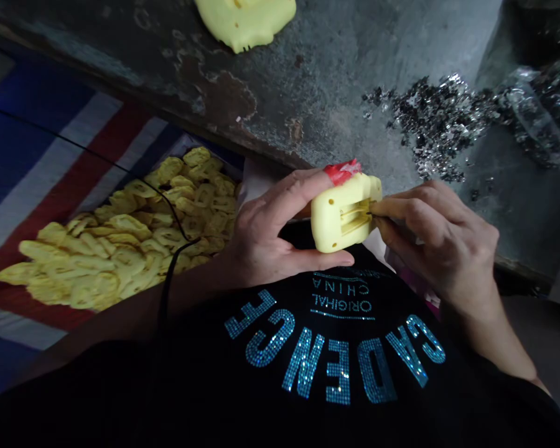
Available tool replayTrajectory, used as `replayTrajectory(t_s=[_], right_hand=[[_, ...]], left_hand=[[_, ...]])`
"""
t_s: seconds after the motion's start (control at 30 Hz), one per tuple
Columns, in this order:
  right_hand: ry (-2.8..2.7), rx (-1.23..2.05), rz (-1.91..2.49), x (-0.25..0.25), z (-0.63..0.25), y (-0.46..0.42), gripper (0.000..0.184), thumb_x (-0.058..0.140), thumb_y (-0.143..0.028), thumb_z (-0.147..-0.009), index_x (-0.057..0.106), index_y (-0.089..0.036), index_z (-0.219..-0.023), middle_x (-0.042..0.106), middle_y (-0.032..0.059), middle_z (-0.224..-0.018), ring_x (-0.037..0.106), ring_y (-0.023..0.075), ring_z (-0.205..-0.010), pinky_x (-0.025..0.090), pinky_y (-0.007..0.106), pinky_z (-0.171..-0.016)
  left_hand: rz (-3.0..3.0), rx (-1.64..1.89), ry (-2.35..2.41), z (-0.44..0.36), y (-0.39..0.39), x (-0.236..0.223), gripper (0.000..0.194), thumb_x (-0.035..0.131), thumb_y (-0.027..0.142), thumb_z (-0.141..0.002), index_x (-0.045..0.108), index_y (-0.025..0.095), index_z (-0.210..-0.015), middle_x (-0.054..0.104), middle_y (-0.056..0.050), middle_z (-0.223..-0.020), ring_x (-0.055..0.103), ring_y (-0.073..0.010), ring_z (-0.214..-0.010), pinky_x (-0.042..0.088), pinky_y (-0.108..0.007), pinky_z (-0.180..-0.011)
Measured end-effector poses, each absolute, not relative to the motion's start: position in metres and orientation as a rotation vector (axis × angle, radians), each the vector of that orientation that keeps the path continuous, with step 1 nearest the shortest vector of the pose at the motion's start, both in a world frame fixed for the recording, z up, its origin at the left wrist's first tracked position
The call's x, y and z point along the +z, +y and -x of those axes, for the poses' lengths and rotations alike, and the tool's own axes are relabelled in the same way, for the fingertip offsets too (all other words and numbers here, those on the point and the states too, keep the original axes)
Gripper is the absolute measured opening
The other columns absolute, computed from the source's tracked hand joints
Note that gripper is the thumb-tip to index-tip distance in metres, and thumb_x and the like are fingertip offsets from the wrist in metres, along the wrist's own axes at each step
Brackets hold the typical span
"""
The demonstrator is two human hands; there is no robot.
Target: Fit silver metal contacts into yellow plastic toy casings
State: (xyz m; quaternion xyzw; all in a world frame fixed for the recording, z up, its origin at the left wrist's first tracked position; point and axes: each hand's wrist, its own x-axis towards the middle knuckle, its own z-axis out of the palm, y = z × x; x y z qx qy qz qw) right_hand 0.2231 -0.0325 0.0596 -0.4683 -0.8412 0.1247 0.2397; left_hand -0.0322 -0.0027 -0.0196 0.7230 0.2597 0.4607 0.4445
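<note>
Pinching a stiff, light-looking yellow plastic casing (329, 224) above the chest (336, 367) between thumb and fingers of the left hand (266, 233), safest gripped by its smooth sides, curled right hand (436, 242) reaching its slot (354, 218), any tool there hidden

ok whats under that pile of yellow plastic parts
A red, white and blue striped sheet shows around the yellow plastic parts; whatever lies directly beneath them is covered.

Pale yellow plastic casing (329, 224), slotted face up, red patch (341, 172) at far end
</note>
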Motion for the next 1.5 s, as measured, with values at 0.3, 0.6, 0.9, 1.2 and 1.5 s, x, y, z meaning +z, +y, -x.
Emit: replayTrajectory(t_s=[0.3, 0.6, 0.9, 1.2, 1.5], right_hand=[[-2.251, 0.390, 1.330, 0.066, -0.218, -0.037, 0.028, 0.071, -0.019, -0.103, 0.078, -0.035, -0.125, 0.081, 0.0045, -0.106, 0.074, 0.0257, -0.091, 0.064, 0.044, -0.085], [-1.631, 0.976, 1.407, 0.025, -0.235, -0.022, 0.039, 0.088, -0.044, -0.093, 0.076, -0.038, -0.130, 0.079, 0.0051, -0.127, 0.076, 0.0268, -0.107, 0.068, 0.042, -0.085], [-1.516, 1.229, 1.302, 0.007, -0.236, -0.007, 0.062, 0.095, -0.059, -0.081, 0.071, -0.030, -0.130, 0.078, 0.0046, -0.132, 0.077, 0.0192, -0.102, 0.065, 0.029, -0.079], [-1.399, 0.872, 1.239, -0.028, -0.237, -0.021, 0.058, 0.082, -0.065, -0.089, 0.066, -0.030, -0.133, 0.077, 0.0054, -0.122, 0.075, 0.0220, -0.105, 0.066, 0.038, -0.089], [-1.317, 0.647, 1.256, -0.033, -0.241, -0.039, 0.066, 0.077, -0.077, -0.087, 0.058, -0.048, -0.142, 0.071, 0.0067, -0.142, 0.075, 0.0361, -0.116, 0.065, 0.059, -0.103]], left_hand=[[-1.739, 1.156, 0.681, 0.030, -0.001, -0.023, 0.103, 0.103, 0.047, -0.074, 0.055, 0.040, -0.164, 0.063, -0.004, -0.165, 0.064, -0.0367, -0.149, 0.058, -0.056, -0.126], [-1.941, 1.221, 0.595, 0.034, 0.005, -0.015, 0.106, 0.106, 0.037, -0.072, 0.055, 0.030, -0.165, 0.066, -0.008, -0.162, 0.067, -0.0335, -0.147, 0.059, -0.050, -0.127], [-1.979, 0.869, 0.659, 0.016, 0.009, 0.010, 0.053, 0.093, 0.041, -0.089, 0.076, 0.030, -0.138, 0.068, -0.006, -0.159, 0.078, -0.0341, -0.132, 0.068, -0.046, -0.113], [-2.164, 0.945, 0.447, 0.000, 0.008, 0.010, 0.103, 0.095, 0.039, -0.086, 0.040, 0.037, -0.173, 0.050, -0.010, -0.176, 0.057, -0.0404, -0.156, 0.063, -0.056, -0.120], [-1.956, 0.822, 0.510, -0.010, 0.009, 0.017, 0.102, 0.102, 0.060, -0.071, 0.063, 0.027, -0.159, 0.069, -0.013, -0.138, 0.075, -0.0307, -0.118, 0.072, -0.042, -0.099]])
